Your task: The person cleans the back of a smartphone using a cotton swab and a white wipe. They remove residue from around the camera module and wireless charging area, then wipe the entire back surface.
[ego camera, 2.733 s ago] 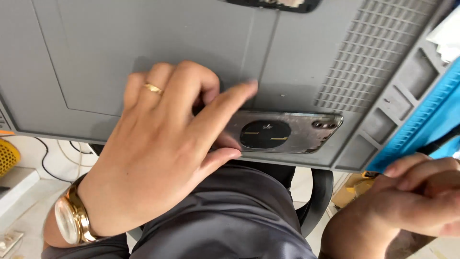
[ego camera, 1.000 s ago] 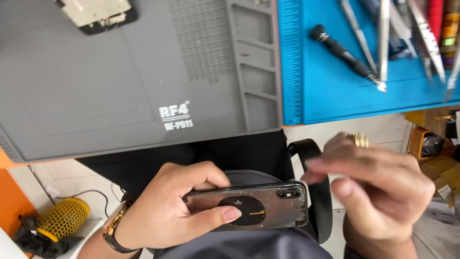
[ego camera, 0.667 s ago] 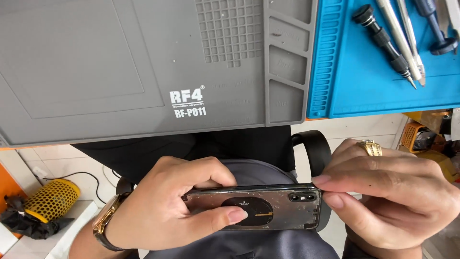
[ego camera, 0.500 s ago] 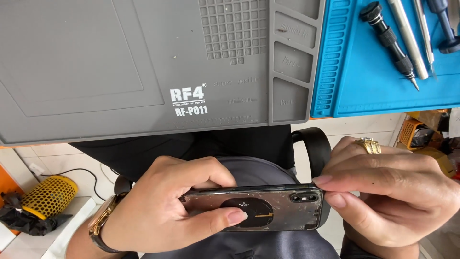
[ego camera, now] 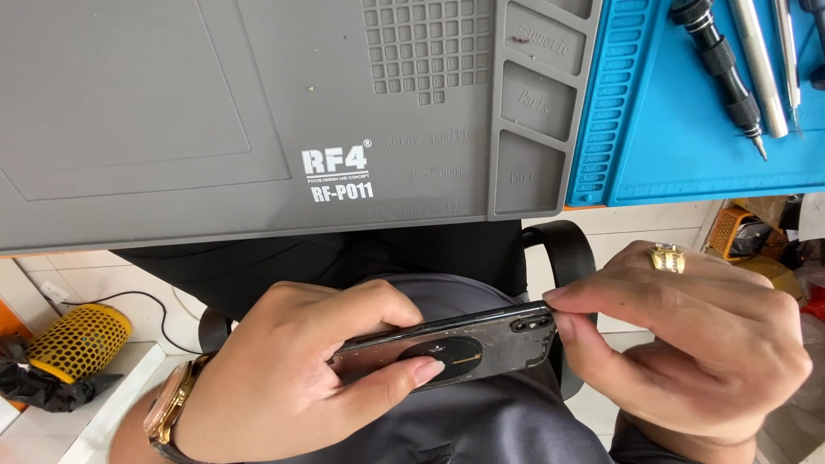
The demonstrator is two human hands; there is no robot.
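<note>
A dark phone housing [ego camera: 481, 344] with a round black coil on its back lies flat over my lap, below the table's edge. My left hand [ego camera: 292, 378] grips its left half, thumb pressed on the coil and fingers curled over the top edge. My right hand [ego camera: 687, 344], wearing a gold ring, pinches the housing's right end at the camera corner with thumb and forefinger. Whether a small tool sits in those fingers is hidden.
A grey repair mat [ego camera: 258, 112] with small compartments covers the table above my hands. A blue mat [ego camera: 687, 129] to its right carries screwdrivers [ego camera: 726, 73] and metal tools. A yellow mesh object [ego camera: 77, 339] lies on the floor at the left. A black chair armrest [ego camera: 563, 253] is behind the phone.
The housing has come off the grey mat down to my lap. My right hand has closed onto its right end, and the view has shifted slightly left.
</note>
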